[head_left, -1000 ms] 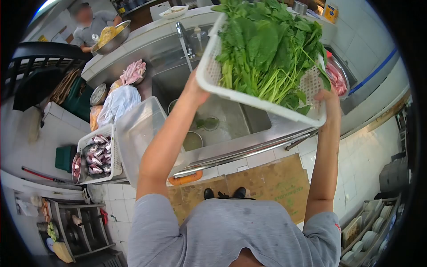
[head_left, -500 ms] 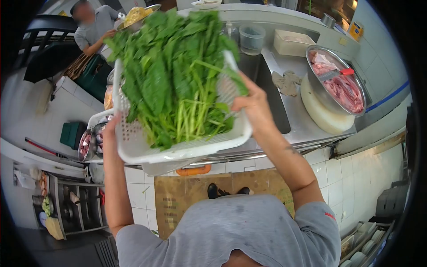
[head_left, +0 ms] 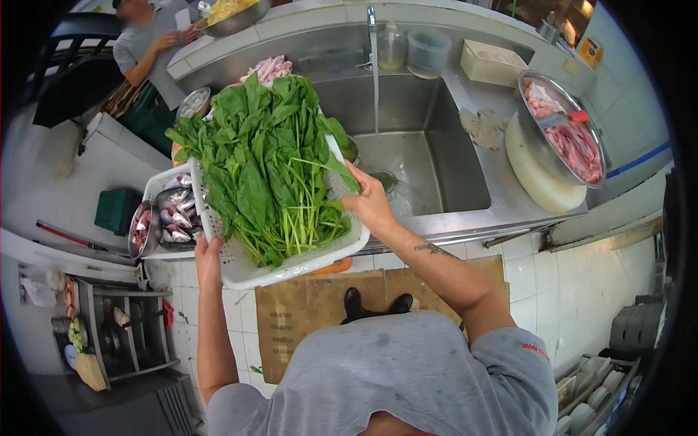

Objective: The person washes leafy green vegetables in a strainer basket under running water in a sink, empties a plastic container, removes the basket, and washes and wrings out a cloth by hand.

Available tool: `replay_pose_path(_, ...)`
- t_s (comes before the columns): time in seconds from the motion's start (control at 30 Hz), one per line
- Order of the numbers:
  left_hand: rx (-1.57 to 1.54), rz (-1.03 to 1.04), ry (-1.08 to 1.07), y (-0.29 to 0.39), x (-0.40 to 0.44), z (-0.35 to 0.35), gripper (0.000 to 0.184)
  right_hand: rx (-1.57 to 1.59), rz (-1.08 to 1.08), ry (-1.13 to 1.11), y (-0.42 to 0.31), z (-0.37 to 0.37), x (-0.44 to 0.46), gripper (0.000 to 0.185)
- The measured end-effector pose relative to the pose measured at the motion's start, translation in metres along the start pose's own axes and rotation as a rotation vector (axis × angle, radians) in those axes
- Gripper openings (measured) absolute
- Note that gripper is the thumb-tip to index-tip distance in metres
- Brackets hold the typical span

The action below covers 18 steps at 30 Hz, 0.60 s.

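A white perforated basket [head_left: 291, 273] full of leafy greens [head_left: 254, 156] is held at the left of the sink [head_left: 407, 149]. My left hand [head_left: 209, 254] grips its left rim near the front corner. On the right rim, my right hand [head_left: 369, 200] is closed with the thumb on the inside. Stems of the greens point toward me and the leaves point away. Water runs from the faucet [head_left: 372, 43] into the sink. Just left of the basket sits another white basket of fish [head_left: 174, 211], partly covered by it.
At the right, a steel bowl of meat [head_left: 571, 142] rests on a round white board [head_left: 545, 185], near a grey cloth [head_left: 482, 128]. A plastic tub [head_left: 427, 54] and a white container [head_left: 494, 65] stand behind. Another person [head_left: 149, 47] is behind the counter, by a metal bowl [head_left: 233, 16].
The basket of greens has moved from over the sink to the left and lower. The sink, running water and fish basket show more than half a second ago.
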<state>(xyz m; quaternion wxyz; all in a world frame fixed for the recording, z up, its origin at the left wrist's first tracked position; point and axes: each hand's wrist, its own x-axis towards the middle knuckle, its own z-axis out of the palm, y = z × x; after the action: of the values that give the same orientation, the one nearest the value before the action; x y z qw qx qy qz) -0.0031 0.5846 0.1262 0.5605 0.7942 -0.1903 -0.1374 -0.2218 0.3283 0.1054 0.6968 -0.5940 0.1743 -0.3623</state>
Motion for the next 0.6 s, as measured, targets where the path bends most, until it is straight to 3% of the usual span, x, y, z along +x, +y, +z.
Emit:
replay_pose_path(0.1,-0.015,-0.006,-0.011,0.001,0.004,0.004,0.028,-0.107,-0.041,0.03,-0.001,0.002,0.007,0.067)
replay_pose_path(0.17,-0.019,-0.017,-0.023,0.0,-0.002,0.004,0.029,-0.148,0.035,0.047,-0.001,0.004,0.002,0.064)
replay_pose_path(0.27,-0.027,-0.013,-0.033,0.004,-0.002,0.006,0.03,-0.149,0.22,-0.101,-0.005,0.001,0.004,0.056)
replay_pose_path(0.6,-0.165,-0.018,-0.1,-0.007,-0.008,0.003,0.03,-0.376,0.124,-0.08,-0.017,-0.002,-0.012,0.049)
